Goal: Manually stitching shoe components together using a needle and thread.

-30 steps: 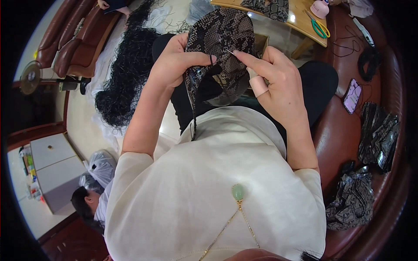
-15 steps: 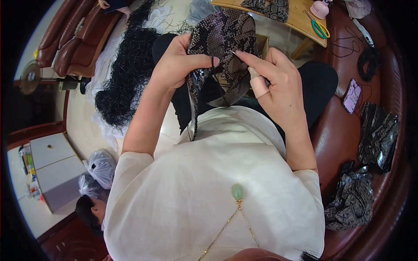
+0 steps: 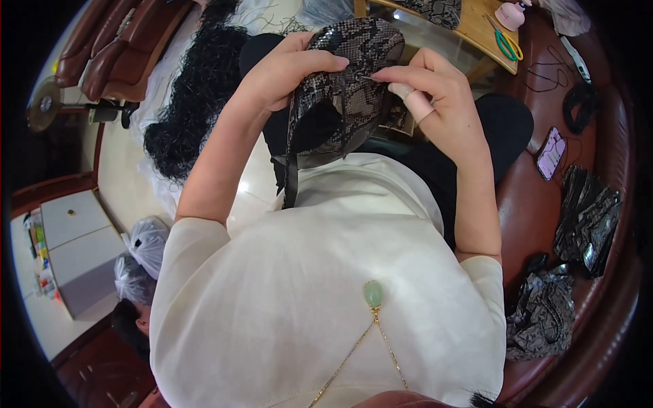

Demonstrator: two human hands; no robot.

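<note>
My left hand (image 3: 289,71) grips a dark grey and black snakeskin-print piece (image 3: 357,47), its thumb pressed on the front and the other fingers hidden behind. The piece is curved, and a narrow dark strip (image 3: 291,180) hangs from its lower left. On the piece's right side, my right hand (image 3: 435,102) is closed in a pinch at its surface. A thin, shiny tip like a needle (image 3: 367,78) shows at the right fingertips. Pale tape-like bands (image 3: 419,106) wrap a finger of that hand.
Black stringy material (image 3: 187,122) lies heaped at left. Ahead stands a wooden table (image 3: 479,34) with green-and-yellow scissors (image 3: 505,45) and a pink bottle (image 3: 511,15). On the brown sofa at right are a phone (image 3: 551,154) and more snakeskin-print pieces (image 3: 544,313). Another person's head (image 3: 129,323) shows lower left.
The snakeskin-print piece has turned and its top has tilted, moving slightly right. My left thumb has shifted up on it. My right hand has moved a little right, still pinching at its surface.
</note>
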